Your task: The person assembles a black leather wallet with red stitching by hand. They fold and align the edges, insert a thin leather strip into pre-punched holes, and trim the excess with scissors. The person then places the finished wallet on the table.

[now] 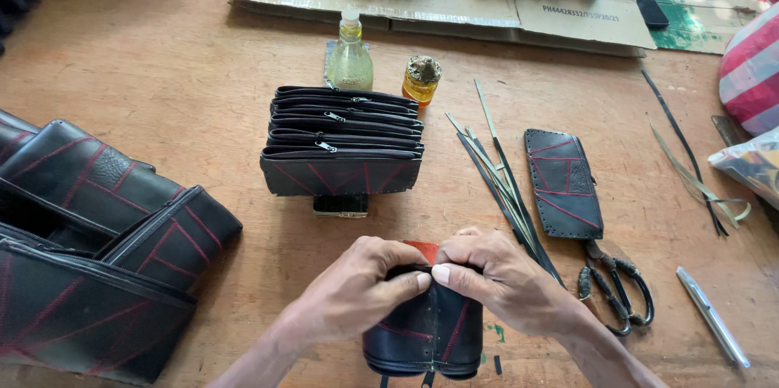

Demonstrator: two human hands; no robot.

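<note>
A black pouch (426, 331) with red stitch lines sits at the near edge of the tabletop (203, 112), standing on end between both hands. The left hand (357, 291) and right hand (495, 278) are both closed on its upper edge, thumbs and fingertips pinching from either side, so the top stays pressed together with the work turned up to the eyes. A red lining (423, 250) peeks out just above the fingers; what the fingertips are doing to it is hidden behind the knuckles, and the pouch's lower end is cut off by the frame.

Just right of the right hand lie thin strips (503, 185), fanned within easy reach, and beside them a flat black panel (562, 185) with punched holes along its rim. Scissors (617, 291) lie touching the panel's lower end, handles toward the person. A metal pen-like tool (712, 316) rests farther right; its exact kind is hard to tell.

Straight ahead stands a row of zipped pouches (342, 140), packed upright against each other. Behind them are a clear bottle (350, 59) and a small amber jar (421, 79). At left, larger black bags (97, 250) overlap in a pile, partly out of frame. Cardboard (454, 2) at the far edge carries more black-and-red pieces, too crowded to sort out.
</note>
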